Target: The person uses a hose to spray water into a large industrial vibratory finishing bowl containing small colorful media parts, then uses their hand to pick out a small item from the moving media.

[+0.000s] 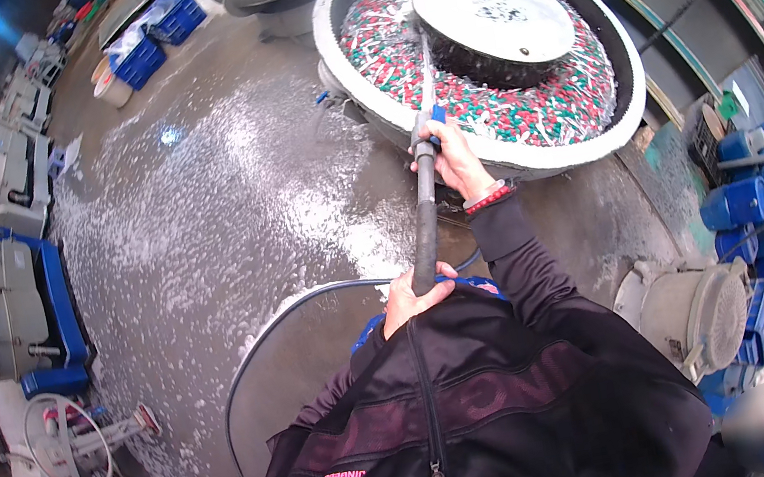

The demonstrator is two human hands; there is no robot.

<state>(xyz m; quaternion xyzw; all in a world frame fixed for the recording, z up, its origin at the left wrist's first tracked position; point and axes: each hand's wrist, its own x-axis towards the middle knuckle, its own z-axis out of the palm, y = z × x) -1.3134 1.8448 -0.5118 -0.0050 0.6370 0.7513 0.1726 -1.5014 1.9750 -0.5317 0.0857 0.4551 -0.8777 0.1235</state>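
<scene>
My right hand, with a red bead bracelet at its wrist, is closed around the front part of a grey water wand beside a blue valve lever. Lower down, close to my body, my left hand grips the back end of the same wand. A white jet of water leaves the tip and runs into a large round tub with a thick pale rim. Many small red, green and white pieces fill the tub around a raised round cover splashed with water.
A dark hose curves over the wet, foamy floor. Blue crates and a white bucket stand at the far left. Machines line the left side; blue drums and a metal barrel-shaped unit are on the right.
</scene>
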